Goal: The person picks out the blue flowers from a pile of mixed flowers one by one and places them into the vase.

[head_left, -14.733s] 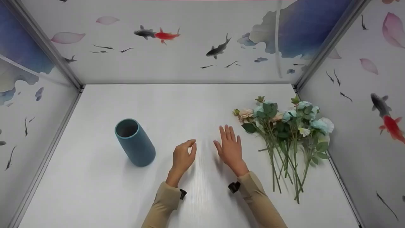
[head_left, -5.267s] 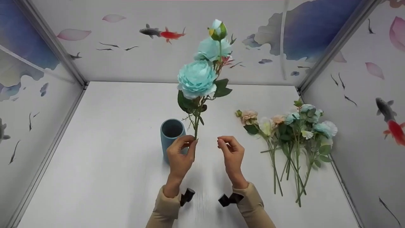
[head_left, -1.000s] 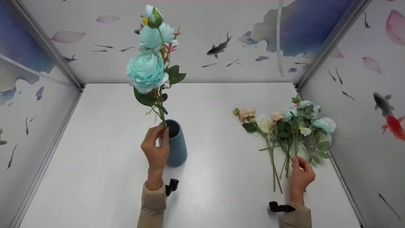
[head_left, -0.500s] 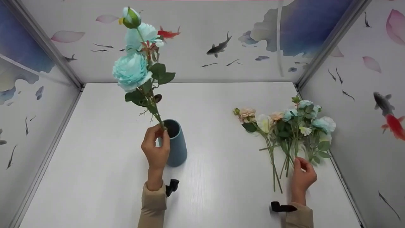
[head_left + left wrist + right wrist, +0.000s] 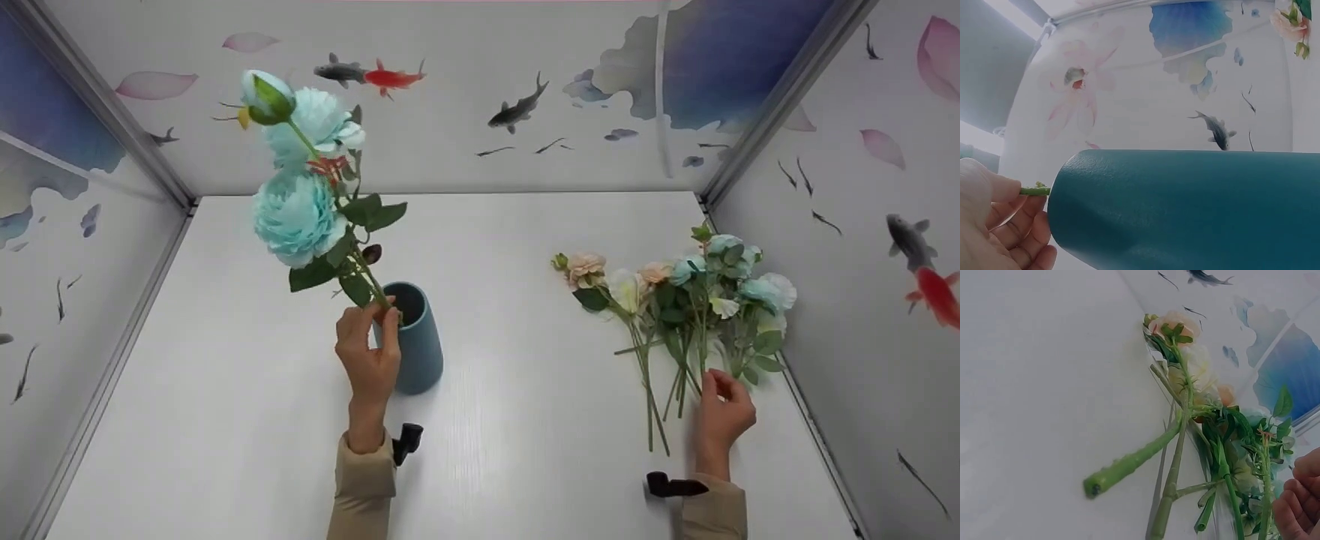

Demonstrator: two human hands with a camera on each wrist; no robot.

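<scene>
Left hand pinched leaning blue flower stem at vase mouth, frame centre; could tip vase. Right hand loosely curled by bouquet, lower right.

One vase, one flower stem in it, one bunch of flowers.

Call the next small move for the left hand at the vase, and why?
Probably let go of the stem. The left hand pinches the blue flower right at the vase mouth, its stem already inside and leaning left. Meanwhile the right hand is at the flowers on the table.
</scene>
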